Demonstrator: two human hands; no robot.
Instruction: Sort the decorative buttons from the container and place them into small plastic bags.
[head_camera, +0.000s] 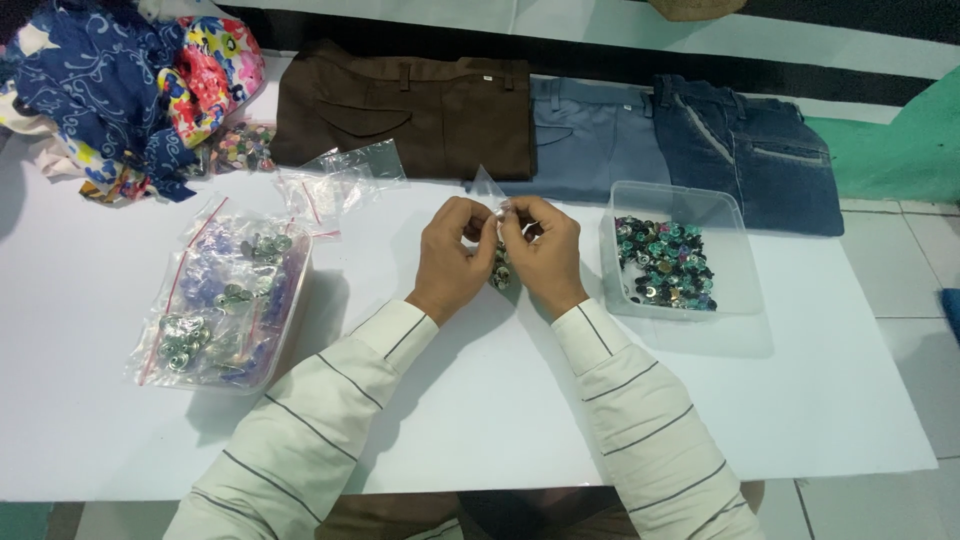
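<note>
Both hands, left (452, 258) and right (545, 255), pinch small button-filled bag (499, 262).

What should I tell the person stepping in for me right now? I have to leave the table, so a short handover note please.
Left hand and right hand: both pinch the top of one small clear bag with buttons inside, held together above the white table.
Things: loose buttons lie in the clear tub on the right. Filled bags fill the clear tub on the left. Empty bags lie just beyond the hands.
Done: several bags filled and put in the left tub.
Left: the bag in hand looks not yet sealed, and many loose buttons remain.
</note>
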